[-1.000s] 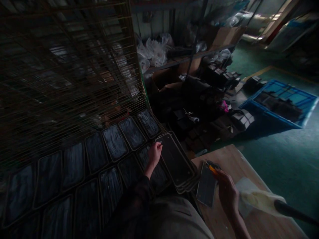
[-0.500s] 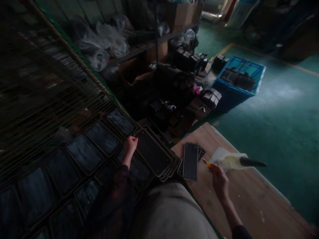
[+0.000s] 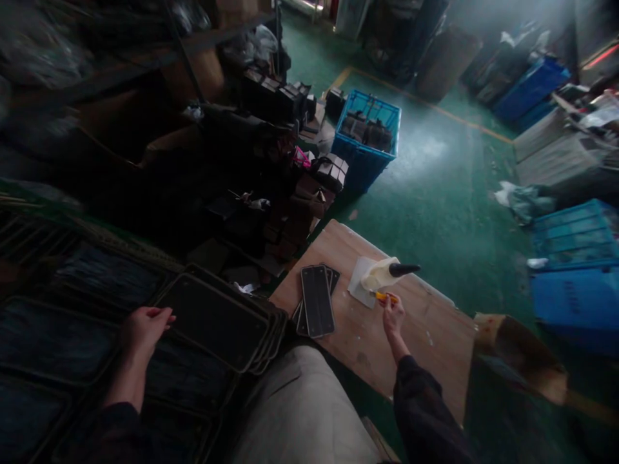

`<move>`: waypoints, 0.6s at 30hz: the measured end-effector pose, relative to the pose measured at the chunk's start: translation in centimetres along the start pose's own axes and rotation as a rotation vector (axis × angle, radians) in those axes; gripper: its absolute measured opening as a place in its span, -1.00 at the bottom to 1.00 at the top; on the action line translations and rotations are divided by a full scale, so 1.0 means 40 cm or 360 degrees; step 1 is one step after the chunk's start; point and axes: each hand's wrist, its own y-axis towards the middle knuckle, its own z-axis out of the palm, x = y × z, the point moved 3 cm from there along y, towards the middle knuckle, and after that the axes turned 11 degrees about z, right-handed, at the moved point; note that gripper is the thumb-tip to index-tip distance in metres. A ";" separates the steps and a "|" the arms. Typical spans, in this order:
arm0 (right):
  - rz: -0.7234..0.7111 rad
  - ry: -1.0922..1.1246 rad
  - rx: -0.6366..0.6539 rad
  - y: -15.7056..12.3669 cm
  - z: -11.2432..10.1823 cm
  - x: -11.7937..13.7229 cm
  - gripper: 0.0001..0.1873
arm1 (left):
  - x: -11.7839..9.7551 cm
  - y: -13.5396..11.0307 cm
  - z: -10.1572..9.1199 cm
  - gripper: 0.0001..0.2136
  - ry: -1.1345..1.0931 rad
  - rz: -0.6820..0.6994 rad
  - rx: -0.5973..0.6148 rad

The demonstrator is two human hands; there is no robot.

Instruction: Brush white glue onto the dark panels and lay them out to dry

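My right hand [image 3: 394,316] is closed on a small tool with a yellow handle [image 3: 385,297]; its tip is at a pale flat sheet [image 3: 358,281] on the wooden board. A cream bottle with a black nozzle [image 3: 380,274] lies across that sheet, just beyond the tool. My left hand [image 3: 145,332] has thumb and fingers pinched together beside the left edge of a stack of dark, round-cornered panels [image 3: 213,316]. Whether anything is between those fingers is too dark to make out. Smaller dark panels [image 3: 318,303] lie stacked crookedly on the board between my hands.
The wooden board [image 3: 425,348] stands to my right. More dark panels [image 3: 53,338] lie in rows at lower left. Beyond are a blue crate [image 3: 365,161] with dark pieces inside, crowded shelves [image 3: 145,71], blue bins [image 3: 575,296] and an open cardboard box [image 3: 522,357].
The view has swung right. My right hand has brought the yellow-handled tool from near the small panels to the pale sheet by the bottle. My left hand stays pinched beside the large stack.
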 end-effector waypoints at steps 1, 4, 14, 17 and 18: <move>-0.0009 -0.0007 -0.0003 0.020 0.007 -0.006 -0.41 | 0.001 -0.004 0.000 -0.78 -0.0125 -0.0098 0.0038; -0.0045 -0.0048 0.0014 0.074 0.039 -0.023 -0.45 | -0.004 -0.030 -0.016 -0.73 -0.0414 -0.0189 0.0006; -0.0066 -0.0155 0.0131 0.191 0.157 -0.133 -0.51 | -0.002 -0.357 -0.053 -0.51 -0.0745 -0.0389 0.0451; -0.0071 -0.0180 0.0180 0.208 0.174 -0.150 -0.54 | 0.018 -0.454 -0.031 -0.48 -0.0675 -0.0533 0.0599; -0.0075 -0.0189 0.0190 0.213 0.176 -0.152 -0.54 | 0.027 -0.480 -0.022 -0.48 -0.0659 -0.0553 0.0632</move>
